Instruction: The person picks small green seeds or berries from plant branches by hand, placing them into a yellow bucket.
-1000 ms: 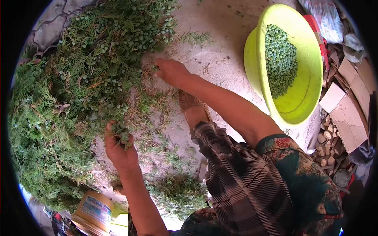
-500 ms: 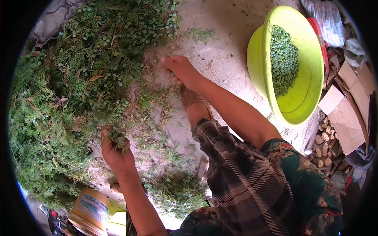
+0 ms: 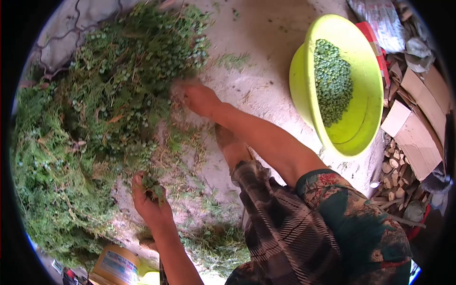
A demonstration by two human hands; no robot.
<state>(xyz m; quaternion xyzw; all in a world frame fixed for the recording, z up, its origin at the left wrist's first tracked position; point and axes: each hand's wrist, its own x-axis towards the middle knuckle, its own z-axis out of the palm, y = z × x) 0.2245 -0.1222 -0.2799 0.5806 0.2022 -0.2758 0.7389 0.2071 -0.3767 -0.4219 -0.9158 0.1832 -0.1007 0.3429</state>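
My left hand [image 3: 153, 206] is closed around a small evergreen sprig [image 3: 152, 188] with green cones on it, just off the pile's lower right side. My right hand [image 3: 202, 99] is at the right edge of the big heap of cut evergreen branches [image 3: 128, 80]. Its fingertips are smeared by motion, so what they hold, if anything, cannot be made out. Many bluish-green cones cling to the branches. At upper right, a yellow-green basin [image 3: 363, 104] is tilted toward me, partly filled with loose green cones [image 3: 332, 83].
Loose needles and twigs litter the concrete floor [image 3: 266, 61]. Flattened cardboard [image 3: 420, 137] and chopped wood [image 3: 394, 175] lie to the right of the basin. A yellow bucket [image 3: 116, 265] stands at lower left. My foot is beneath my right forearm.
My right hand has moved left and slightly down to the heap's edge. My left hand, still gripping the sprig, has shifted right and down. The view has tilted slightly.
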